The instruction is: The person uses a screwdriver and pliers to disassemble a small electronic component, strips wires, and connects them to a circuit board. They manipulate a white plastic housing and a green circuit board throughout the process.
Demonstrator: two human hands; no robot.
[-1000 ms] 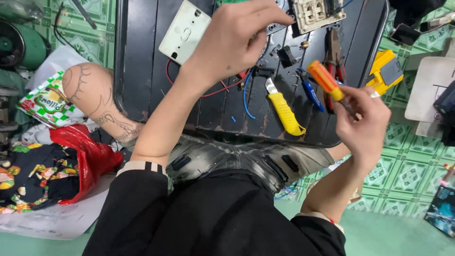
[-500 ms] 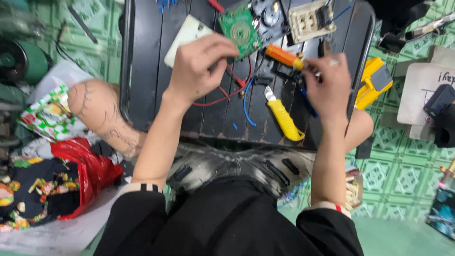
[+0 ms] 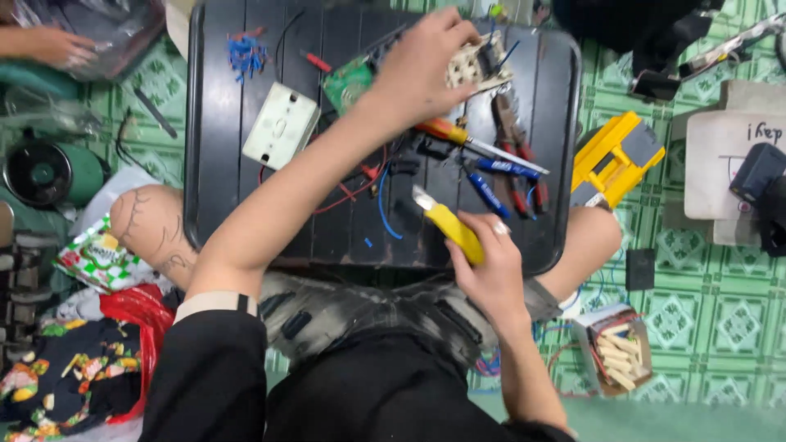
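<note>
My left hand (image 3: 426, 61) reaches across the black slatted tray (image 3: 221, 164) and grips a beige wall socket module (image 3: 479, 65) at its far side. Closer to me, my right hand (image 3: 487, 266) is closed on a yellow utility knife (image 3: 449, 225), blade tip pointing up-left over the tray. An orange-handled screwdriver (image 3: 458, 137) lies on the tray between my hands, beside red-handled pliers (image 3: 516, 143) and blue-handled cutters (image 3: 490, 192). A green circuit board (image 3: 348, 82) lies under my left forearm. A white switch plate (image 3: 281, 125) rests left of it.
Red and blue wires (image 3: 372, 192) trail over the tray. A yellow tool (image 3: 614, 155) lies on the green tiled floor at the right, a small box of pale plugs (image 3: 618, 352) below it. Another person's hand (image 3: 49, 45) is at the top left. Bags and cloth crowd the left.
My right hand has put down the orange screwdriver and now holds the yellow knife near the tray's front. My left hand moved from the circuit board to the socket module.
</note>
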